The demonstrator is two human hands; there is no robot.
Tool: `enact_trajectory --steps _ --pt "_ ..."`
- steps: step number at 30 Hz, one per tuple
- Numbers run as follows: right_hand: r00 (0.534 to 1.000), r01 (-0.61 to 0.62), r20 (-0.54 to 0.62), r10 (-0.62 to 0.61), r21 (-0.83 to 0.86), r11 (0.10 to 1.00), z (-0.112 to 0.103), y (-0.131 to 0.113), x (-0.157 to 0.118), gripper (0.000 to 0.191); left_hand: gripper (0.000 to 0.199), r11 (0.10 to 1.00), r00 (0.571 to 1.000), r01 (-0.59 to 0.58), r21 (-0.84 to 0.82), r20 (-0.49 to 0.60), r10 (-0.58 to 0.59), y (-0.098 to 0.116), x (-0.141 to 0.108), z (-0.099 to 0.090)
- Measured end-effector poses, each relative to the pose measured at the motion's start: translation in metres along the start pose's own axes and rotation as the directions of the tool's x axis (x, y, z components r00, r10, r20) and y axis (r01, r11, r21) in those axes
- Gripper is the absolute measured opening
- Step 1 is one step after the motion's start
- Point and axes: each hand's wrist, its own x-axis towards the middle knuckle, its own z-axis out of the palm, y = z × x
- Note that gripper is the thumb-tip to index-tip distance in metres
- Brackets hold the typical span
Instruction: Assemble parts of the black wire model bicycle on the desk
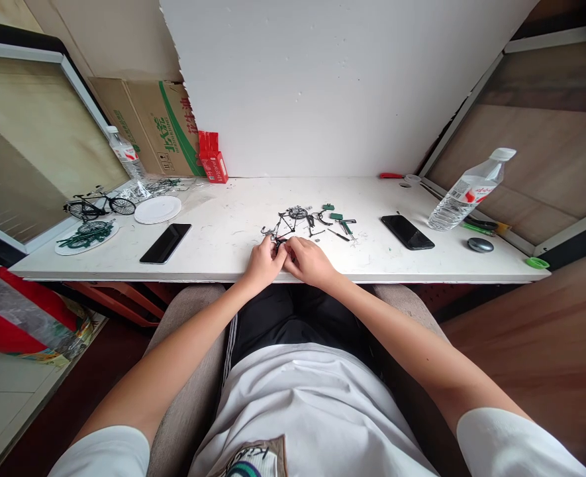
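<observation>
My left hand [264, 261] and my right hand [308, 260] meet at the table's front edge, fingers pinched together. Between them is a small black model bicycle part [279, 244], mostly covered by the fingers. Just beyond my hands lies a partly built black model bicycle [296, 213], with a wheel and frame showing. To its right are loose black pieces [317, 219], a green block [336, 216], a green-and-black piece [345, 226] and a thin dark stick-like piece [339, 234].
On the white table [243, 199], a phone [166, 243] lies left and another phone [406, 232] right. A finished-looking model bicycle [98, 203], white plate [158, 209] and plate of green parts [87, 236] stand left. A water bottle [469, 192] and mouse [480, 245] are right.
</observation>
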Motion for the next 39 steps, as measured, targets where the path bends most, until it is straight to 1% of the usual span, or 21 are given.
enact_trajectory --steps 7,20,27,39 --pt "1.0 -0.004 -0.004 0.004 0.011 1.0 0.0002 -0.0005 0.0008 0.015 0.014 1.0 1.0 0.013 0.005 -0.004 -0.013 0.0004 -0.0001 -0.0001" --pt "1.0 -0.008 0.009 0.008 0.014 1.0 -0.0013 -0.002 0.0018 0.016 0.015 1.0 1.0 -0.003 0.004 -0.011 0.003 -0.0005 -0.0001 0.0" --pt "1.0 -0.002 0.005 0.002 0.013 1.0 -0.0007 -0.0016 0.0014 0.017 0.013 1.0 1.0 0.004 0.025 -0.007 -0.004 0.0 0.0 -0.0003" --pt "1.0 -0.007 0.006 0.007 0.008 1.0 0.0 -0.0011 0.0014 0.015 0.015 1.0 1.0 0.01 -0.008 0.001 -0.01 0.002 -0.0009 -0.0007"
